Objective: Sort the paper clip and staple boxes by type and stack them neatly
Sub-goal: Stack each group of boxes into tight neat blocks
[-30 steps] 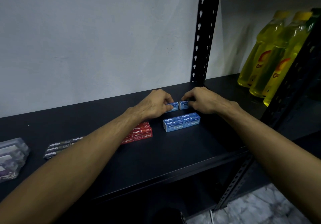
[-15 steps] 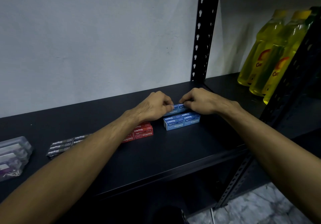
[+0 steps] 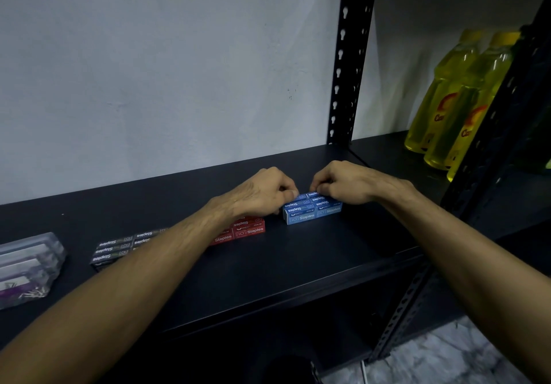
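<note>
Blue staple boxes (image 3: 311, 210) lie grouped at the middle of the black shelf (image 3: 298, 264). My left hand (image 3: 262, 194) and my right hand (image 3: 343, 182) have curled fingers on the back boxes of that blue group, which now touch the front ones. Red staple boxes (image 3: 247, 230) sit just left, partly hidden by my left forearm. Black staple boxes (image 3: 119, 248) lie further left. Clear paper clip boxes (image 3: 26, 264) are stacked at the far left edge.
Yellow bottles (image 3: 450, 103) stand at the back right of the shelf. A perforated black upright (image 3: 347, 56) rises behind my hands, another post (image 3: 501, 121) at the right. A white wall backs the shelf; tiled floor shows below right.
Both hands have drawn two blue boxes from the back toward me until they meet the front blue boxes. The other groups have not moved.
</note>
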A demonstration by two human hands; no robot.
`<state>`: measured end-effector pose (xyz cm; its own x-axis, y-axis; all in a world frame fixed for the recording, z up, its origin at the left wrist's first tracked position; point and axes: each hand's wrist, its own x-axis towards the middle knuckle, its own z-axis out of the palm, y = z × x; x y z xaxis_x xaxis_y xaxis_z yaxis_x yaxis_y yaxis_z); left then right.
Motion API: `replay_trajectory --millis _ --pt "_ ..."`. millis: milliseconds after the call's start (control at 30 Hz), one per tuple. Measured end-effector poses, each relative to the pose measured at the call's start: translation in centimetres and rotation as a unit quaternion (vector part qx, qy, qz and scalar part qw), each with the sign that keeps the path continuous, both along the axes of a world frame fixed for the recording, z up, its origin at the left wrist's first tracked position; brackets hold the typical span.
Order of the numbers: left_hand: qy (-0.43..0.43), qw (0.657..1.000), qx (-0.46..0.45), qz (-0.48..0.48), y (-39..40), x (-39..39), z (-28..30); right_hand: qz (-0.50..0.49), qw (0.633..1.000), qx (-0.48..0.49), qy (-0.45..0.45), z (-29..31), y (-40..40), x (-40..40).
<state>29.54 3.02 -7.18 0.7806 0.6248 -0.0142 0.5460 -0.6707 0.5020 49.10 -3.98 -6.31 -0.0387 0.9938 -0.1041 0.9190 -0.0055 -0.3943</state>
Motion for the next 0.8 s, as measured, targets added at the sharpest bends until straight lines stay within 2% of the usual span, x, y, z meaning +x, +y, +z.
replay_trajectory --millis 333,467,800 --pt "-0.007 1.000 -0.014 0.006 -0.3 -0.1 -0.1 -0.011 1.000 -0.023 0.016 0.2 -0.5 -0.2" --pt "0.027 1.000 -0.006 0.002 -0.6 -0.2 -0.1 -0.014 0.998 -0.054 0.021 0.7 -1.1 -0.6" --pt "0.033 0.999 0.041 -0.009 -1.2 0.0 -0.5 -0.011 0.998 -0.046 -0.032 0.1 -1.9 -1.2"
